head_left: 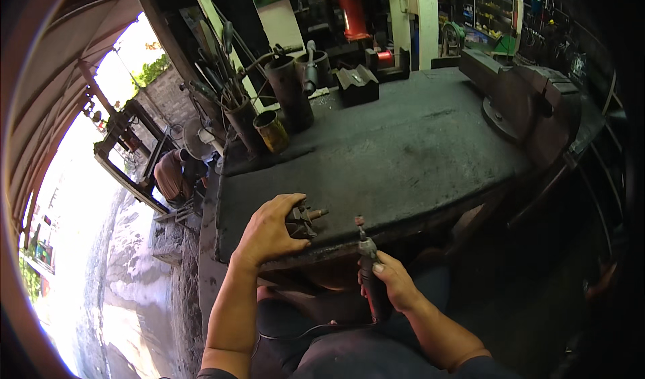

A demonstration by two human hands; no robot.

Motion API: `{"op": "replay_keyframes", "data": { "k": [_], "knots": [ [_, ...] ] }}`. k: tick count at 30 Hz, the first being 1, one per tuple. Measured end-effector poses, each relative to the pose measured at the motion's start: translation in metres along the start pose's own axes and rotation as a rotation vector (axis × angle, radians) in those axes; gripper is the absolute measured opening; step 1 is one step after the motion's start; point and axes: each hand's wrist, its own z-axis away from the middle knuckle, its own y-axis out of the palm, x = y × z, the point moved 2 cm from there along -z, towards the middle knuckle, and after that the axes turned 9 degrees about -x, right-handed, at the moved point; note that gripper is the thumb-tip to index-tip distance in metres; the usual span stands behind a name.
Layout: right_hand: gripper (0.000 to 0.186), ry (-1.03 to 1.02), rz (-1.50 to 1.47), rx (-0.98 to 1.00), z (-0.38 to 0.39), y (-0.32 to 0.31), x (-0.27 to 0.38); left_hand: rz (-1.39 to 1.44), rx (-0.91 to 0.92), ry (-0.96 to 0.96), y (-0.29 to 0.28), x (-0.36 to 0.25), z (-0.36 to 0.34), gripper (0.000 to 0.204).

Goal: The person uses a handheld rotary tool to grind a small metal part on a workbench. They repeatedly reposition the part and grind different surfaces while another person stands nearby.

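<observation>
My left hand [266, 230] is wrapped round a dark metal part [304, 222] at the front edge of the workbench [376, 157]. The part has a short stub shaft pointing right; my palm and fingers hide its left side. In my right hand [398, 283] is a die grinder [376, 297], dark with some red on its body, held upright with its nose up. A small brownish grinding tip sits on its end, apart from the metal part. From the grinder's lower end a thin cord runs left across my lap.
A large bench vise [531, 103] stands at the back right. Along the far left are a yellow can [271, 134], a dark pipe-shaped holder [290, 93] and several tools in a container. A grooved metal block [358, 87] lies behind. Another person [173, 177] crouches outside at left.
</observation>
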Motion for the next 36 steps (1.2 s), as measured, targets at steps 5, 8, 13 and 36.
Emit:
{"op": "replay_keyframes", "data": {
  "k": [5,8,13,36],
  "knots": [
    [0.040,0.062,0.149,-0.016,-0.012,0.021,-0.008,-0.064,-0.104,0.031,0.007,-0.005,0.014,0.098],
    [0.043,0.068,0.247,-0.060,-0.022,0.029,-0.013,-0.102,-0.136,-0.002,0.011,-0.011,0.017,0.099],
    [0.046,-0.075,0.457,-0.178,-0.040,0.040,-0.015,-0.100,-0.153,-0.010,0.010,-0.014,0.018,0.096],
    [0.058,-0.022,0.896,-0.095,-0.039,0.045,0.053,-0.055,-0.058,0.139,-0.001,-0.003,0.013,0.098]
  ]
}}
